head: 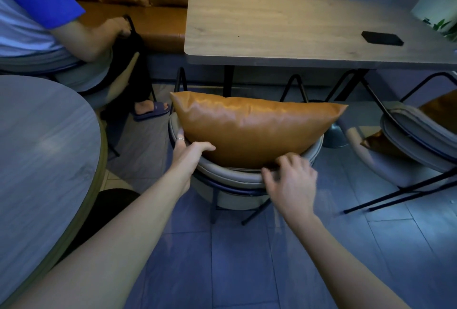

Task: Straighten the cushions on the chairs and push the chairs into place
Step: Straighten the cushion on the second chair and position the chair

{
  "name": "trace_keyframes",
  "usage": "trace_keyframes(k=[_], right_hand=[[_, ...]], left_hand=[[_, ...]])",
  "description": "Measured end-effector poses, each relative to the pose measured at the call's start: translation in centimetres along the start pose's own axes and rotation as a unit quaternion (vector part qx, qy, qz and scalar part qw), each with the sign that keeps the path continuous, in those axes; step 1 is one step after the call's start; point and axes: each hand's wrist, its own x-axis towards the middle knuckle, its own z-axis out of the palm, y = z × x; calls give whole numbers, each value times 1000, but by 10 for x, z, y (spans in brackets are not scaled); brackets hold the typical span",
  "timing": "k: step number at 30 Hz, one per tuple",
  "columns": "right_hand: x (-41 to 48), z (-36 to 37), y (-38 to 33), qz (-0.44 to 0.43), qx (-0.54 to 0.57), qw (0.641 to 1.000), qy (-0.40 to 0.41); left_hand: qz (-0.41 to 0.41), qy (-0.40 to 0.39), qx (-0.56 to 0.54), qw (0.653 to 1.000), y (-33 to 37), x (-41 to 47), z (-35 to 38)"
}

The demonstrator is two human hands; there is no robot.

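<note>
An orange leather cushion (254, 128) leans upright against the curved grey backrest of a chair (232, 178) that faces the wooden table (284, 29). My left hand (186, 150) grips the left part of the backrest rim, thumb resting on the cushion's lower left. My right hand (290, 176) hovers blurred at the rim just below the cushion's bottom right edge, fingers spread and curled. A second grey chair (415, 145) with another orange cushion (442, 113) stands at the right, angled away from the table.
A person in a blue and white shirt (29, 11) sits at the left on another chair. A round grey table (42, 140) fills the left foreground. An orange bench (153, 24) runs behind. A black object (382, 38) lies on the wooden table. Tiled floor lies below.
</note>
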Motion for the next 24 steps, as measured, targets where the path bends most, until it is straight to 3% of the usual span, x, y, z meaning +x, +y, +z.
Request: trace_keyframes(k=[3,6,13,24], right_hand=[[-6,7,-25,-136,-37,974,-175],[5,19,-49,-149,-97,947,-266],[22,27,-56,-175,-140,934,-277],[33,13,-41,-206,-167,908,-325]], left_hand=[[7,9,38,999,-2,0,-2],[3,17,20,1000,-2,0,2],[9,22,-39,999,-6,-4,11],[6,26,-45,999,-5,-19,30]])
